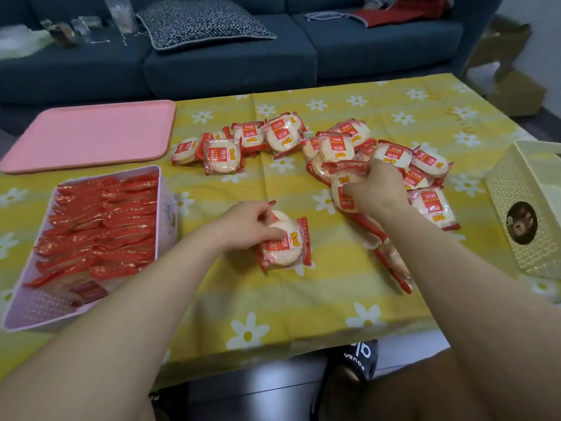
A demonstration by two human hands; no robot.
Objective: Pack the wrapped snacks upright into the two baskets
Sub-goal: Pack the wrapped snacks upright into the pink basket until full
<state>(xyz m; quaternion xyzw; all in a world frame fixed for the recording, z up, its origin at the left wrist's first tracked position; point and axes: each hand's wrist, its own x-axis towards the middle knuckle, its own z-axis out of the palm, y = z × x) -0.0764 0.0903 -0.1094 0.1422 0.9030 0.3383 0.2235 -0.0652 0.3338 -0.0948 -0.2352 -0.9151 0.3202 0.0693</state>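
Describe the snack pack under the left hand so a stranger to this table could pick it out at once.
Start at the pink basket on the left of the yellow flowered tablecloth, packed with upright snacks. Just to its right, the left hand grips a small stack of snacks lying flat. It lies apart from the loose piles, nearest the table's front edge.

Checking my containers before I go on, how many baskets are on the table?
2: a pink basket on the left, packed with upright snacks, and a cream basket at the right edge, partly out of frame.
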